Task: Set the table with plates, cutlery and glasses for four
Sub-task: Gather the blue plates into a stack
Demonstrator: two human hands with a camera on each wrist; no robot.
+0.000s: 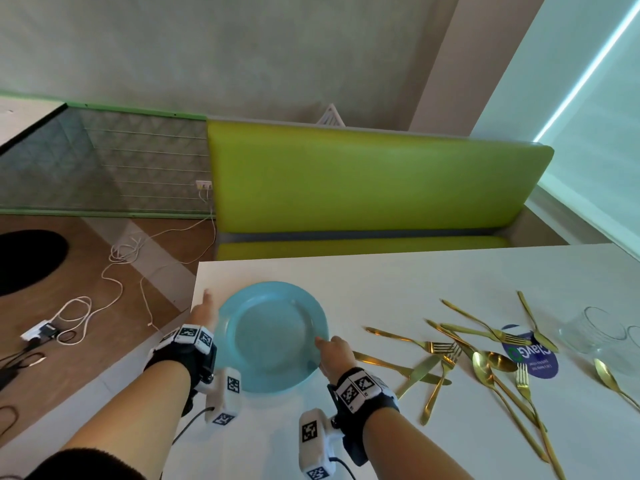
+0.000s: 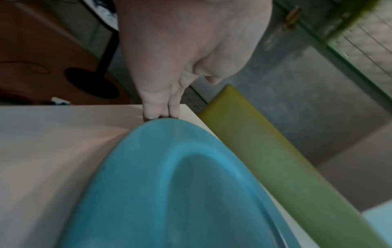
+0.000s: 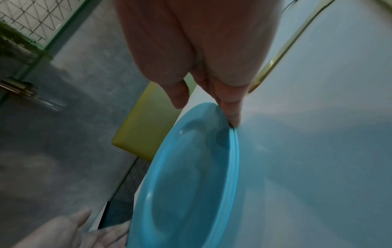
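blue plate (image 1: pixel 273 336) flat, table corner | gold cutlery (image 1: pixel 478 355) scattered | glass (image 1: pixel 595 329) upright

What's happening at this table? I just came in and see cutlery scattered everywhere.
A person is setting the table. Both hands are on a blue plate near the white table's left corner: the left hand touches its left rim with straight fingers, the right hand is at its right rim. Gold cutlery lies in a loose heap to the right, not yet laid out, with clear glasses beyond it.
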